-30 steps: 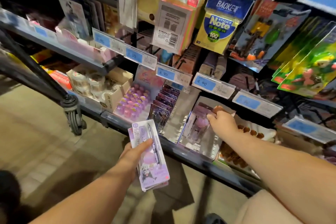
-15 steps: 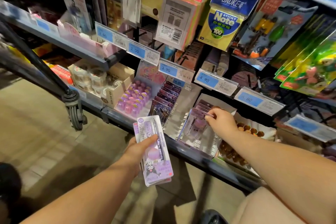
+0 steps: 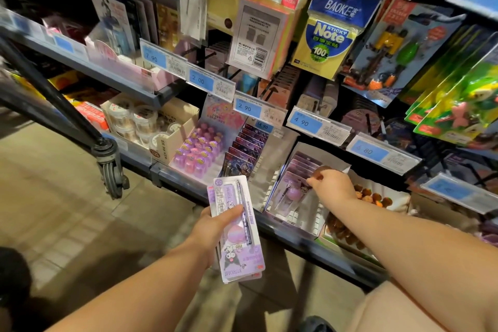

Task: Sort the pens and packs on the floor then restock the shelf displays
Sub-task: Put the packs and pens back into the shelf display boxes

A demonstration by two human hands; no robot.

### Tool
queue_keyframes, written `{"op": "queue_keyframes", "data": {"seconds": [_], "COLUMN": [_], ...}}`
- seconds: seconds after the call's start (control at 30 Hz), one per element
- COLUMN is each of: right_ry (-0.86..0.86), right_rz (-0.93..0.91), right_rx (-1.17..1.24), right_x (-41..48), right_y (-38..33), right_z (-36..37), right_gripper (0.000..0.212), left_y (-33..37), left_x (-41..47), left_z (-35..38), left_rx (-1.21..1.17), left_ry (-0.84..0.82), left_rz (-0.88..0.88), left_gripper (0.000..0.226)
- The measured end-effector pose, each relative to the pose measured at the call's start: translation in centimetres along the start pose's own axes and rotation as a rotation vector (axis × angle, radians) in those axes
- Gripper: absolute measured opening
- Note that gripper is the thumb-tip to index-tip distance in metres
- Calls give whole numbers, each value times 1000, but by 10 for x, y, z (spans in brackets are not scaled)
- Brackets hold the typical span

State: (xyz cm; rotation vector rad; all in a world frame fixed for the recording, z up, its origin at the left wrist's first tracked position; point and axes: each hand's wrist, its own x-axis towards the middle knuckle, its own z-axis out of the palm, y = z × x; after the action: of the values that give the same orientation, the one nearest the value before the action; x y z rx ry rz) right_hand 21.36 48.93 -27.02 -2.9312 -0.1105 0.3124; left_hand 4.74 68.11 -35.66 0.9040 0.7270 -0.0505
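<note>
**Item:** stack of pen packs (image 3: 242, 256), purple, gripped in the left hand (image 3: 215, 226) with the thumb laid across the front. It is held just before the lowest shelf (image 3: 336, 259).

**Right hand** (image 3: 332, 186): fingers are curled at the top of matching packs (image 3: 292, 193) stood in a display box (image 3: 307, 226). Whether one is pinched cannot be told.

**Risk:** the lower packs of the stack may be fanned out and dropped if the thumb is eased. The boxed row may be toppled by a push.

**Orientation:** the long axis is pointed away from the person, character end nearest, face up.
</note>
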Motion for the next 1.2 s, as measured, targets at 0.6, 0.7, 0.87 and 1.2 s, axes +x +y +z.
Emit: {"op": "queue_keyframes", "data": {"seconds": [0.6,0.7,0.87,1.2], "right_ry": [-754,-811,-848,-680], "right_rz": [-230,-260,-206,-181], "right_rx": [473,525,624,559], "right_x": [-55,-58,-58,-50], "right_y": [-37,-36,-38,-39], "right_z": [12,15,17,18], "right_gripper": [18,12,6,15], "left_y": [0,0,3,5], "left_x": [-15,-16,-19,-17], "left_z": [26,30,29,17], "left_rx": [8,-19,-15,-13], "left_ry": [-161,-167,-149,-46], "left_rz": [72,110,144,118], "left_gripper": [54,67,58,57]}}
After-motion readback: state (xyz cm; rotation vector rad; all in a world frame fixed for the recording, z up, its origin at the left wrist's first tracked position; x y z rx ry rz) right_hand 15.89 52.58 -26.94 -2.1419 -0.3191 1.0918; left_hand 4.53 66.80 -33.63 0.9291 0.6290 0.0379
